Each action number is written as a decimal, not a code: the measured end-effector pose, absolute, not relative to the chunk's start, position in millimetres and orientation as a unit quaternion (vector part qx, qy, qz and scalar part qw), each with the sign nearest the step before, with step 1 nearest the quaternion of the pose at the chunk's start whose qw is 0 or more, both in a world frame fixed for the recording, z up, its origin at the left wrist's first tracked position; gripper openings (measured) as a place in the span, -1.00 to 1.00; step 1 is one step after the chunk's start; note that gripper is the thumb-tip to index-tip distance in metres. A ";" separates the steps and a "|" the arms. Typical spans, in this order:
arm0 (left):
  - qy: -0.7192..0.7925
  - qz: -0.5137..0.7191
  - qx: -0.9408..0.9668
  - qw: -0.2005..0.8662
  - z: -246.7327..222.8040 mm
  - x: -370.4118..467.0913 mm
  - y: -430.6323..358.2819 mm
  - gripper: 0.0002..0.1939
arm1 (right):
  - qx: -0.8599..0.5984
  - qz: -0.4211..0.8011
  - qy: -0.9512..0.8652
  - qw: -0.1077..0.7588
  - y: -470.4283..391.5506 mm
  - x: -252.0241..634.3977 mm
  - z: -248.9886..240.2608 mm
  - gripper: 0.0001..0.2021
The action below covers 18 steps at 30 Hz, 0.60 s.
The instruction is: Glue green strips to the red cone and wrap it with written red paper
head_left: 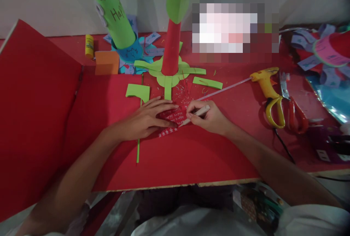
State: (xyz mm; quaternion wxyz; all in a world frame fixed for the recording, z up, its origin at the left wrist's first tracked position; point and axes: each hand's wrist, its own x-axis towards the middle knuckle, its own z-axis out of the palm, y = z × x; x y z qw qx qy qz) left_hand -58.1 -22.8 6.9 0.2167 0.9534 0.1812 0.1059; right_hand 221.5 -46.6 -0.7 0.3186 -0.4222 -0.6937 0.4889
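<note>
My left hand (143, 119) lies flat with its fingers spread on a sheet of red paper (177, 163). White handwriting repeating "happy" (173, 113) shows between my two hands, above a row of white stars (168, 131). In my right hand (214, 119) is a white pen (202, 111), gripped near its point, with the tip touching the paper at the end of the star row. A cut green paper piece (139, 92) lies just beyond my left hand, and a thin green strip (138, 152) runs beneath that hand.
Behind my hands stands a red paper cone (171, 50) on a green flower-shaped base. A green paper tube (117, 20) rises to its left, near a yellow glue stick (89, 46). A yellow glue gun (265, 81) and scissors (298, 115) lie right. A red board (35, 119) tilts up left.
</note>
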 end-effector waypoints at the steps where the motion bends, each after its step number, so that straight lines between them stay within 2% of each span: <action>1: 0.181 0.104 0.954 0.217 6.9 -58.0 -22.8 -0.58 | -0.422 0.490 -0.693 0.317 -46.7 221.6 -0.8 -0.83; 11: 0.181 0.104 0.953 0.221 7.8 -57.7 -22.7 -0.58 | -0.425 0.494 -0.691 0.313 -47.3 221.5 -0.9 -0.85; 18: 0.181 0.104 0.953 0.221 5.6 -59.2 -22.2 -0.49 | -0.389 0.534 -0.693 0.288 -49.3 221.1 2.4 -0.83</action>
